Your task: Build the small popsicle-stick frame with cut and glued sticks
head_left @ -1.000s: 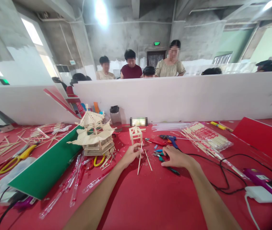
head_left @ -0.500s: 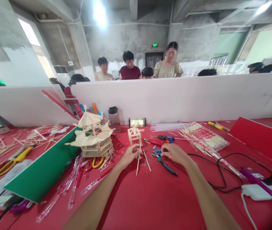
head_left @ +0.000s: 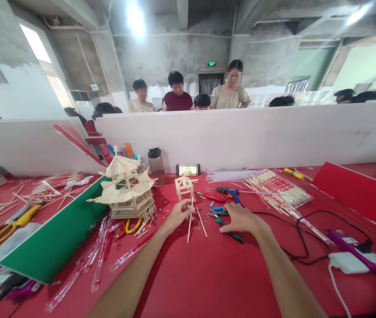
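My left hand (head_left: 177, 215) pinches a thin wooden stick (head_left: 189, 223) that slants down to the red table (head_left: 207, 274). A second loose stick (head_left: 202, 222) lies just right of it. My right hand (head_left: 241, 218) rests palm down over green-handled pliers (head_left: 229, 229), its fingers curled onto the handles. Just behind my hands stands a small stick frame (head_left: 184, 187). A larger stick pagoda model (head_left: 126, 187) stands to the left.
A green board (head_left: 55, 238) lies at left with yellow scissors (head_left: 9, 225) and scattered sticks. Packs of sticks (head_left: 280, 187), a glue gun (head_left: 229, 191), black cables (head_left: 303, 247) and a purple device (head_left: 356, 247) lie at right. People stand behind a white partition (head_left: 257, 137).
My right hand lifted off the pliers, then came back down on them. The left hand kept hold of its stick. The view drifted slightly.
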The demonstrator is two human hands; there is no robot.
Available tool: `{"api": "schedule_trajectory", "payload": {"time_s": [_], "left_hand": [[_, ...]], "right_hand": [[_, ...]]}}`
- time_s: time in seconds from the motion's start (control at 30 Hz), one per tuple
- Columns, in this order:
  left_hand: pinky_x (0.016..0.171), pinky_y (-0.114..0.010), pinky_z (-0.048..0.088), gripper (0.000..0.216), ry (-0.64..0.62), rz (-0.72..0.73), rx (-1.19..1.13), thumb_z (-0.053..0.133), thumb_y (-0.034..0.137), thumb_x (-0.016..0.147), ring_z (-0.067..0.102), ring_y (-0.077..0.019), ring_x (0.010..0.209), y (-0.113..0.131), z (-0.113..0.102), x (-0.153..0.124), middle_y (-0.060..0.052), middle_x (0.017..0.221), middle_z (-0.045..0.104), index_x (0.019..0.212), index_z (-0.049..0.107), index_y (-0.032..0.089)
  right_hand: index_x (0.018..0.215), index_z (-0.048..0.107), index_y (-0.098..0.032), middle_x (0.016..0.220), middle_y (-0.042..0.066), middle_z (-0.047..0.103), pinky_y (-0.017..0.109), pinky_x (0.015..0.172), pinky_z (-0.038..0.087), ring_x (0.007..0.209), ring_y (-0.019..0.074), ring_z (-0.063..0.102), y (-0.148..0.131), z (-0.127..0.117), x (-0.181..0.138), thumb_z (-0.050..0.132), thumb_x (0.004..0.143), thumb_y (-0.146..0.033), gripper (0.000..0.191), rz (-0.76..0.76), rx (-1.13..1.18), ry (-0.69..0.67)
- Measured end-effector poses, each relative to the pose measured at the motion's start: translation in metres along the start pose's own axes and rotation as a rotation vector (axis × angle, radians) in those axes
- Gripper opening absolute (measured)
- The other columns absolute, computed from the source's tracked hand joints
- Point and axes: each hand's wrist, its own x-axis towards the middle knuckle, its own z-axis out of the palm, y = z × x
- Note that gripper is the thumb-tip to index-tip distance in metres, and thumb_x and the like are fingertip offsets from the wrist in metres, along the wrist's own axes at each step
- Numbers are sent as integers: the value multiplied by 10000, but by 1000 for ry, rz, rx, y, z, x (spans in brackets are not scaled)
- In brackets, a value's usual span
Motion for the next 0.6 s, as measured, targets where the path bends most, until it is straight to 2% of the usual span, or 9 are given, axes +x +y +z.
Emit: {"api": "schedule_trajectory", "payload": {"time_s": [0.13, 0.27, 0.47, 0.6], "left_hand": [[589, -222, 429, 503, 13, 13, 9, 681, 449, 786, 594, -98, 590, -3, -1, 0, -18, 811, 622, 1167, 551, 147], [579, -221, 426, 538, 7, 10, 2, 671, 449, 794, 603, -104, 587, -4, 0, 1, -18, 808, 626, 1214, 527, 145], [596, -240, 467, 663, 5, 43, -16, 682, 451, 788, 583, -103, 579, 3, 1, -1, -2, 771, 607, 1340, 475, 148], [616, -261, 511, 677, -7, 96, -4, 678, 466, 789, 561, -118, 632, 8, 1, -2, -6, 768, 588, 1361, 483, 161]], "right_hand": [[1109, 588, -162, 1181, 158, 580, 353, 792, 434, 1065, 325, 563, 1, 1, 3, 675, 696, -469, 522, -8, -24, 13], [1042, 623, -180, 1144, 133, 618, 342, 781, 440, 1004, 295, 609, 1, -4, 3, 626, 752, -447, 394, -27, 81, 60], [1084, 625, -208, 1097, 81, 660, 354, 868, 451, 967, 239, 623, -6, -9, 3, 579, 832, -387, 313, -202, 412, 141], [1107, 621, -198, 1125, 85, 649, 363, 911, 446, 1007, 228, 606, -15, -10, 5, 594, 834, -366, 322, -274, 503, 185]]}}
